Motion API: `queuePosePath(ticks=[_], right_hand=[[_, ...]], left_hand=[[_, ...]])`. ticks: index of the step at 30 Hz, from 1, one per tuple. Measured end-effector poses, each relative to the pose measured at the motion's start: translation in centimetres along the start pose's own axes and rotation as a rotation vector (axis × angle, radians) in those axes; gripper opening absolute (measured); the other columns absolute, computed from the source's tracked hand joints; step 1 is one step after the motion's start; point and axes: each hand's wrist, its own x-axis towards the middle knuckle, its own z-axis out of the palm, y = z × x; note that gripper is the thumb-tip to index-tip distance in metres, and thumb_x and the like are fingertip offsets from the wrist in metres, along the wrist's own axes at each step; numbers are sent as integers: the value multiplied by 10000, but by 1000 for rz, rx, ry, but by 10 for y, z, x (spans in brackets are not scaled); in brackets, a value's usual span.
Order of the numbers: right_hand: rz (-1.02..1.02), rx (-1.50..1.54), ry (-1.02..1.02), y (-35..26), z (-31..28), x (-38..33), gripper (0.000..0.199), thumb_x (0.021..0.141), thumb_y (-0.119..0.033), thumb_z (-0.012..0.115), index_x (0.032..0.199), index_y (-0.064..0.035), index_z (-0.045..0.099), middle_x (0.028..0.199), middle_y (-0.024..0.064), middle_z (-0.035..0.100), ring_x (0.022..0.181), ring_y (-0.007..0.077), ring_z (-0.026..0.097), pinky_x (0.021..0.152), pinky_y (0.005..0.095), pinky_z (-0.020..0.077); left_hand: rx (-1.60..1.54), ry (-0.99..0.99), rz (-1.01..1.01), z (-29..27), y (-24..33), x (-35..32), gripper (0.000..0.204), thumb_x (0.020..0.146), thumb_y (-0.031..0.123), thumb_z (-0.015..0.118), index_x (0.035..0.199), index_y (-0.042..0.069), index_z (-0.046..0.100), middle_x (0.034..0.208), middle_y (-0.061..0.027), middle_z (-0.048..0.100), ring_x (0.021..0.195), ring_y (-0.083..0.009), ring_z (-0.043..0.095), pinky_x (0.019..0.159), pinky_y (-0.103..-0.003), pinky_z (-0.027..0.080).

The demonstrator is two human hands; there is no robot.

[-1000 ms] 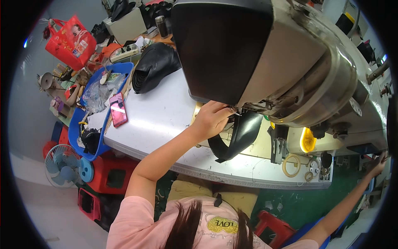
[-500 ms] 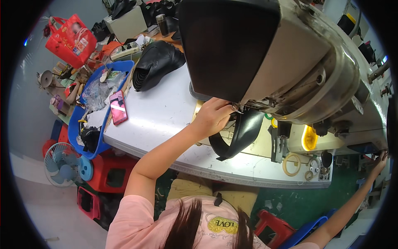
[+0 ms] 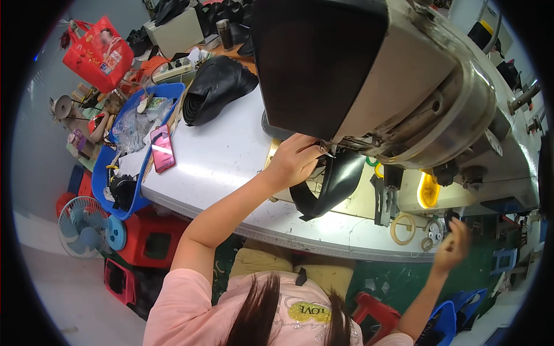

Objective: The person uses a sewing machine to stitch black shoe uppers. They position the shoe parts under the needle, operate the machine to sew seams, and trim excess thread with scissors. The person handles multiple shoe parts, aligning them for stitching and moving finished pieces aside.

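Observation:
My left hand (image 3: 293, 161) is under the head of a large sewing machine (image 3: 412, 81), its fingers closed close to the needle area. A small shiny metal bit shows at its fingertips, and the machine head hides what they grip. Beside that hand a curved black leather-like piece (image 3: 341, 179) lies bent in a loop on the machine bed. My right hand (image 3: 453, 251) is raised off the table's right end, near a dark round knob (image 3: 452, 215). Motion blurs its fingers.
Left on the white table (image 3: 202, 167) lie a pink-screened phone (image 3: 163, 149) and a black rolled sheet (image 3: 219, 89). A blue basket (image 3: 138, 202) stands at its edge. Rings (image 3: 403, 229) and strips lie right. Below left are a fan (image 3: 83, 228) and red stool (image 3: 151, 236).
My right hand has come in from the machine's far right side toward the table's right end. My left hand stays in place by the needle.

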Motion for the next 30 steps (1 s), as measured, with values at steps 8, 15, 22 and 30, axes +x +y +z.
queuePosePath(ticks=[8,15,22,30], right_hand=[[83,73,-33,-23,11,-6,200,695,139,435,812,38,562,848,145,585,778,290,568,711,364,463],[-9,106,74,16,5,-4,143,784,60,445,823,27,578,855,118,598,778,257,575,695,330,464],[678,-237,477,184,-54,69,447,859,-322,437,1145,20,475,1004,142,574,841,199,575,754,292,431],[796,-218,43,332,-97,75,485,835,-380,453,1157,-18,479,1039,133,562,833,191,573,750,300,431]], left_hand=[[-31,-65,-14,-4,4,-3,235,588,-86,574,805,6,577,867,-104,548,779,-280,533,635,-334,444],[-7,-68,43,-7,14,-8,231,607,-57,605,829,4,589,870,-102,555,849,-277,550,697,-333,480],[-10,-69,53,-9,16,-5,204,618,-40,613,815,1,585,865,-101,555,849,-275,552,702,-329,483],[7,-112,26,-13,14,-3,203,608,-43,619,801,-1,576,837,-101,538,849,-275,549,700,-333,474]])
